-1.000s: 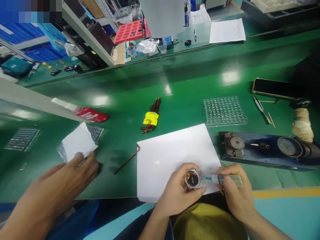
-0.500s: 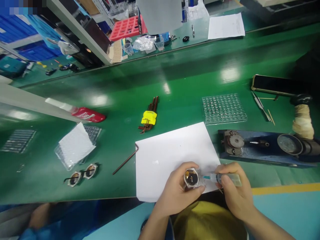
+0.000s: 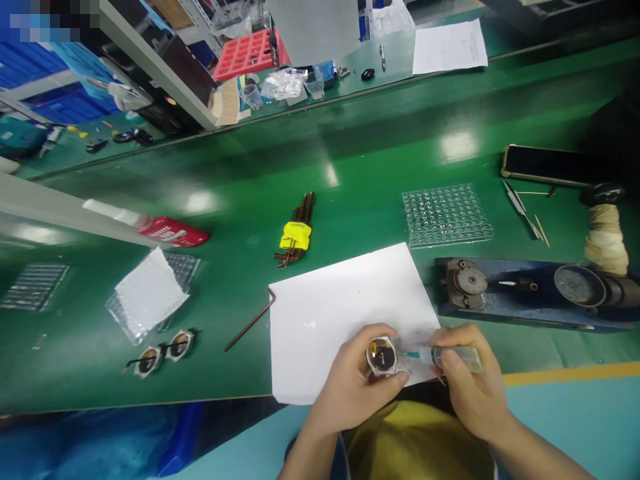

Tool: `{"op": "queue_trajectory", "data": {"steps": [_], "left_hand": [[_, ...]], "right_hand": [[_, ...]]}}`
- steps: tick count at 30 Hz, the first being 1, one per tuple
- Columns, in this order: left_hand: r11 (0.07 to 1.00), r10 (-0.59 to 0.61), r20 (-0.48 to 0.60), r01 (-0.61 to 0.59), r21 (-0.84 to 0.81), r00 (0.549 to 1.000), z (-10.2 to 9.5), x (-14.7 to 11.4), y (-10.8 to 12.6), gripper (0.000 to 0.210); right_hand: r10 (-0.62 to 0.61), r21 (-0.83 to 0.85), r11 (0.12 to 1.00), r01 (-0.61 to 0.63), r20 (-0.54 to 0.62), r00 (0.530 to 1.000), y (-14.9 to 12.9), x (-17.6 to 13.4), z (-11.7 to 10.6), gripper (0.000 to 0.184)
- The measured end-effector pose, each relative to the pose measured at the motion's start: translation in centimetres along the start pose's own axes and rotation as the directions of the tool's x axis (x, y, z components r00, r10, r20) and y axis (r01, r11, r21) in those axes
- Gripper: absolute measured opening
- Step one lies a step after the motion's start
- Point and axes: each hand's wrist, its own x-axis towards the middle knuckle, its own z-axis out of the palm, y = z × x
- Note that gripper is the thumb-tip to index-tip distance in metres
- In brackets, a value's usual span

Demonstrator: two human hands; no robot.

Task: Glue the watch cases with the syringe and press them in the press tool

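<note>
Our left hand (image 3: pixel 350 383) gripping a small octagonal metal housing (image 3: pixel 383 357) with amber lens, our right hand (image 3: pixel 467 387) pinching a clear syringe (image 3: pixel 453 358), teal tip at its rim

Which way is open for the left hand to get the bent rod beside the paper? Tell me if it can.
Probably yes, once freed. The left hand now grips a small round part; the bent rod lies bare on the green table, with nothing between.

No text can be read. The red bottle (image 3: pixel 173 231) near the left edge of the table (image 3: pixel 380 160) has white lettering, too blurred. The paper sheet (image 3: pixel 449 46) at the far edge shows only faint lines.
</note>
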Motion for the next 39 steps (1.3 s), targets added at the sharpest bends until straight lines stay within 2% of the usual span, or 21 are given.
{"op": "queue_trajectory", "data": {"steps": [14,21,28,35,39], "left_hand": [[1.0,-0.015,0.012,0.015,-0.026,1.0,0.09,0.11,0.2,0.045],[1.0,-0.013,0.003,0.013,-0.021,1.0,0.0,-0.01,-0.1,0.046],[1.0,-0.023,-0.003,0.023,-0.015,1.0,-0.13,0.25,0.15,0.046],[1.0,-0.012,0.01,0.012,-0.017,1.0,-0.17,0.03,-0.18,0.046],[1.0,0.013,0.005,-0.013,0.001,1.0,-0.22,0.13,-0.19,0.046]], "right_hand": [[-0.053,-0.045,0.998,0.054,0.015,0.998,-0.22,0.29,0.03,0.005],[-0.029,-0.081,0.996,0.031,0.02,0.999,-0.44,0.43,-0.02,0.007],[-0.029,-0.006,1.0,0.03,0.061,0.998,-0.68,0.69,-0.04,0.006],[-0.01,-0.067,0.998,0.013,0.054,0.998,-0.34,0.43,-0.35,0.009],[-0.011,-0.026,1.0,0.013,0.098,0.995,-0.35,0.63,-0.49,0.011]]}}
